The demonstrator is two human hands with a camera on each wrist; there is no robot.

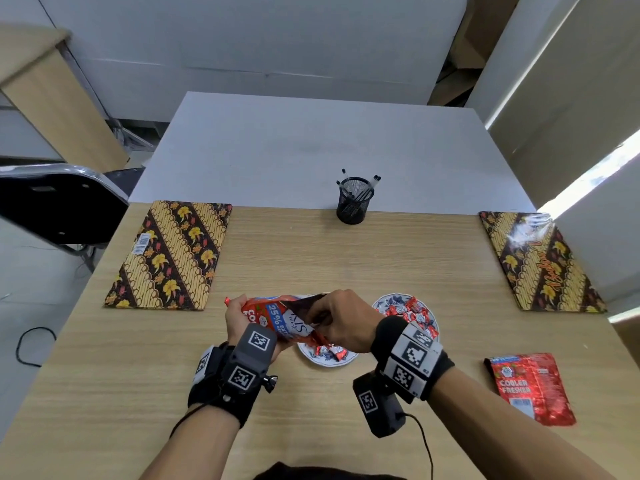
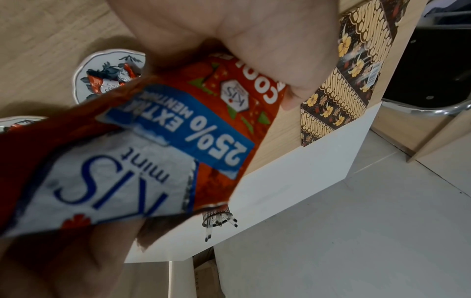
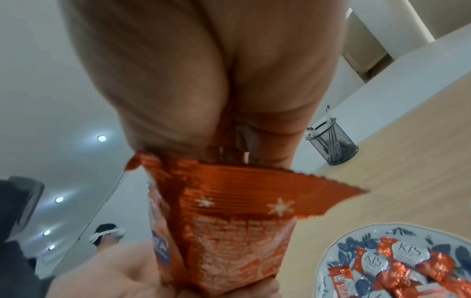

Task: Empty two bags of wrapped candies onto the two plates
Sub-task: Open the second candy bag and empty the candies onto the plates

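A red mint candy bag (image 1: 277, 315) lies tilted above the near plate (image 1: 311, 358), its torn mouth pointing down to the right. My left hand (image 1: 239, 313) grips its bottom end. My right hand (image 1: 329, 318) pinches the torn top edge, seen close up in the right wrist view on the bag (image 3: 229, 221). A few wrapped candies (image 1: 330, 351) lie on the near plate. The second plate (image 1: 381, 301), just right of it, holds a heap of candies (image 1: 412, 311). In the left wrist view the bag (image 2: 178, 131) fills the middle, with the plate (image 2: 81, 80) behind it.
A flattened red bag (image 1: 531, 388) lies on the wooden table at the right. Two batik-patterned books lie at the left (image 1: 169, 254) and right (image 1: 540, 261). A mesh pen holder (image 1: 355, 200) stands at the back centre. A black chair (image 1: 59, 206) is at the left.
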